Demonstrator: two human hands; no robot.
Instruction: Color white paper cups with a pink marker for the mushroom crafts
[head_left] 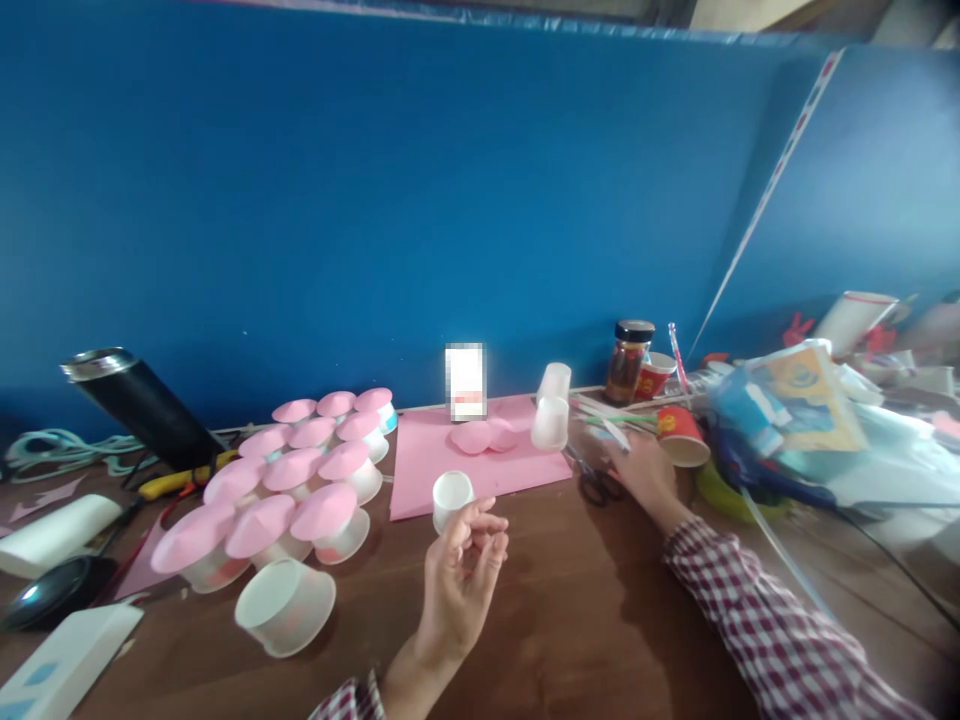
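The left hand (463, 580) was loosely curled, visibly empty, beside the white cup (451, 488) at the pink sheet's near edge (517, 487); forward drift could have tipped it. The right hand's (643, 468) grip could not be determined.

Small white cup (451, 490) sits upright, mouth up, just below the middle of the frame, base partly hidden. Kinda blurry slim white piece (616, 434) lies slanted mid-right. Lower left, pink paper cones (292, 467) cap rows of short, whitish tubs (343, 541).
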